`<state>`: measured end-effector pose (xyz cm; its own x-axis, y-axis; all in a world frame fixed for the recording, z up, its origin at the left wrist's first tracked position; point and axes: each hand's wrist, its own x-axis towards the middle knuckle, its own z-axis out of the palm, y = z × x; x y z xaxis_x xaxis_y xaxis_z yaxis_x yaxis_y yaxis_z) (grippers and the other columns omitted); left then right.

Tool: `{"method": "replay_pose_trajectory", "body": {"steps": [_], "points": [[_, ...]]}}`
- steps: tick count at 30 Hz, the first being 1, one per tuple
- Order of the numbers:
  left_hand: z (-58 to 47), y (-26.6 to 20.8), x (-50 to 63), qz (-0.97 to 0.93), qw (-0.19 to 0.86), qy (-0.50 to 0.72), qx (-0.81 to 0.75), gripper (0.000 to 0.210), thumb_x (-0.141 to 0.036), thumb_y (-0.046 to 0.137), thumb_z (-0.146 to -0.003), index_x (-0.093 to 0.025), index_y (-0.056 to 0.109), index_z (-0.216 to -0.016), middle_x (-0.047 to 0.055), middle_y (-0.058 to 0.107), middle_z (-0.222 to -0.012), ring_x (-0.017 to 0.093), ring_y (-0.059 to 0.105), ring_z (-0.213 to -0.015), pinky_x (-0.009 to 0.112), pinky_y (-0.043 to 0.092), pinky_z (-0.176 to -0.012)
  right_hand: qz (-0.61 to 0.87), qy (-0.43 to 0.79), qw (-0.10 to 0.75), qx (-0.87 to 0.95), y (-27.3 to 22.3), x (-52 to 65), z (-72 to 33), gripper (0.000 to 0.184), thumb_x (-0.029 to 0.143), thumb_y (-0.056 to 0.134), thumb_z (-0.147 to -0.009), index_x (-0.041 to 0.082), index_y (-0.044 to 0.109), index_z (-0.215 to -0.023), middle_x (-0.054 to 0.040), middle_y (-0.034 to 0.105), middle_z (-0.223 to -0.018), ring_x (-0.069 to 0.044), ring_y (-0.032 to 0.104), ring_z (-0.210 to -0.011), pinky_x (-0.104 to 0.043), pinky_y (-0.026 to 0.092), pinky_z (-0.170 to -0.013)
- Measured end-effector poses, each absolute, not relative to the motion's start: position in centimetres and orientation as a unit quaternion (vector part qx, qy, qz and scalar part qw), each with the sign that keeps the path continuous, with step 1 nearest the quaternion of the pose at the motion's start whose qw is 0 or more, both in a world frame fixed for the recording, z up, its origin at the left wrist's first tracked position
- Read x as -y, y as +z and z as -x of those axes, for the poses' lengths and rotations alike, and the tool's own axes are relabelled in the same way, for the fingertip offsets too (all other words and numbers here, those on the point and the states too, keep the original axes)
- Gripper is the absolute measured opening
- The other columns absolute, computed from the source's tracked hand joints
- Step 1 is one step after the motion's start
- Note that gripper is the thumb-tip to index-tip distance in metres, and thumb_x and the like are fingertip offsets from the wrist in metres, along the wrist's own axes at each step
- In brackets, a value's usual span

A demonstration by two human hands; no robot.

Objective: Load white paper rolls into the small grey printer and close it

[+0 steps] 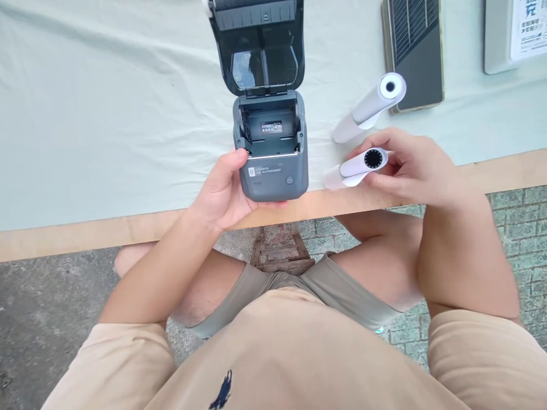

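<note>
My left hand (226,188) grips a dark grey label printer (273,176) from its left side and underneath, thumb on the front edge. The printer's lid (262,51) is swung open away from me, and a small label shows inside its paper bay. With my right hand (405,168) I hold a white paper roll (356,165) by its upper end, fingers closed around it. Its black toothed core faces up and a loose flap of paper hangs off it. Just beyond, a second white paper roll (371,108) with a white core stands on the cloth.
A dark phone-like slab (416,74) with a striped, clear-edged cover lies at the back right. Past it is a grey box (498,40) with a printed white label. Pale green cloth (106,114) covers the table, whose wooden edge (128,226) runs before me. A wooden stool (282,256) shows below.
</note>
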<state>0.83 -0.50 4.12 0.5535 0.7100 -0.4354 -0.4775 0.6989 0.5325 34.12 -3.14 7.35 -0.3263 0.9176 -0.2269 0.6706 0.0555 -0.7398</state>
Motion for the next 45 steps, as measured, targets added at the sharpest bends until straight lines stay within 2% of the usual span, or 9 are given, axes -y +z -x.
{"method": "replay_pose_trajectory", "body": {"steps": [4,8,11,14,18,30,36,41,45], "points": [[-0.8,4.2,0.5,-0.192,0.856,0.34,-0.337,0.036,-0.041,0.058,-0.106,-0.016,0.074,-0.126,0.009,0.087,-0.115,0.03,0.09,-0.097,0.038,0.077,-0.061,0.571,0.392,0.182,0.698,7.7,3.8,-36.0,0.041,0.047,0.085,-0.091,0.029,0.076,-0.126,-0.0032,0.078,-0.115,-0.005,0.053,-0.06,-0.025,0.039,-0.05],[-0.8,4.2,0.6,-0.199,0.855,0.339,-0.339,0.035,-0.04,0.059,-0.105,-0.016,0.075,-0.124,0.008,0.087,-0.112,0.027,0.088,-0.089,0.038,0.076,-0.06,0.66,0.218,0.314,0.647,8.3,2.4,-36.4,0.046,0.055,0.084,-0.096,0.029,0.076,-0.133,-0.0066,0.073,-0.117,-0.01,0.062,-0.082,-0.027,0.038,-0.059],[-0.7,3.8,0.6,-0.224,0.849,0.342,-0.335,0.039,-0.049,0.068,-0.102,-0.019,0.076,-0.126,0.008,0.086,-0.117,0.03,0.089,-0.098,0.036,0.076,-0.062,0.735,0.163,0.207,0.625,8.3,0.1,-34.5,0.059,0.038,0.094,-0.086,0.025,0.075,-0.14,-0.0076,0.072,-0.112,-0.01,0.058,-0.082,-0.031,0.043,-0.069],[-0.5,3.3,0.6,-0.244,0.847,0.339,-0.328,0.045,-0.052,0.07,-0.1,-0.02,0.075,-0.131,0.01,0.086,-0.124,0.032,0.089,-0.104,0.038,0.076,-0.063,0.729,0.162,0.113,0.656,8.2,-1.8,-32.2,0.041,0.027,0.089,-0.089,0.024,0.08,-0.129,-0.0054,0.067,-0.097,-0.012,0.052,-0.082,-0.035,0.046,-0.084],[-0.4,2.9,0.7,-0.26,0.85,0.325,-0.324,0.056,-0.054,0.067,-0.101,-0.02,0.069,-0.145,0.012,0.084,-0.131,0.037,0.087,-0.116,0.039,0.076,-0.065,0.672,0.139,0.163,0.709,8.2,-2.7,-31.1,0.029,0.035,0.089,-0.09,0.022,0.078,-0.113,-0.0093,0.067,-0.111,-0.017,0.059,-0.099,-0.036,0.05,-0.09],[-1.3,2.9,1.6,-0.257,0.825,0.373,-0.337,0.039,-0.049,0.084,-0.096,-0.025,0.072,-0.125,0.002,0.079,-0.108,0.018,0.079,-0.084,0.027,0.067,-0.064,0.515,0.252,0.093,0.814,10.9,0.1,-26.6,0.044,0.052,0.076,-0.098,0.039,0.071,-0.14,-0.0081,0.075,-0.113,-0.034,0.067,-0.127,-0.046,0.06,-0.09],[-1.6,4.1,1.8,-0.279,0.813,0.352,-0.37,0.044,-0.042,0.08,-0.097,-0.029,0.067,-0.137,0.003,0.078,-0.124,0.025,0.082,-0.109,0.032,0.071,-0.075,0.568,0.138,0.018,0.811,12.6,-0.8,-21.9,0.027,0.048,0.065,-0.103,0.038,0.076,-0.125,-0.008,0.077,-0.106,-0.041,0.067,-0.131,-0.065,0.053,-0.111],[-1.5,3.8,1.6,-0.271,0.837,0.352,-0.32,0.052,-0.065,0.073,-0.099,-0.026,0.068,-0.133,0.008,0.079,-0.117,0.027,0.081,-0.094,0.033,0.068,-0.062,0.583,0.141,0.022,0.8,12.6,-1.0,-21.0,0.033,0.044,0.069,-0.104,0.035,0.073,-0.134,-0.0075,0.079,-0.122,-0.037,0.065,-0.133,-0.058,0.053,-0.113],[-1.4,3.4,1.8,-0.285,0.832,0.347,-0.325,0.06,-0.062,0.084,-0.091,-0.029,0.066,-0.137,0.009,0.078,-0.131,0.032,0.082,-0.11,0.036,0.07,-0.071,0.599,0.144,0.002,0.788,12.4,-0.9,-21.2,0.035,0.04,0.073,-0.103,0.035,0.071,-0.137,-0.0079,0.076,-0.127,-0.037,0.065,-0.133,-0.056,0.051,-0.114]]}}
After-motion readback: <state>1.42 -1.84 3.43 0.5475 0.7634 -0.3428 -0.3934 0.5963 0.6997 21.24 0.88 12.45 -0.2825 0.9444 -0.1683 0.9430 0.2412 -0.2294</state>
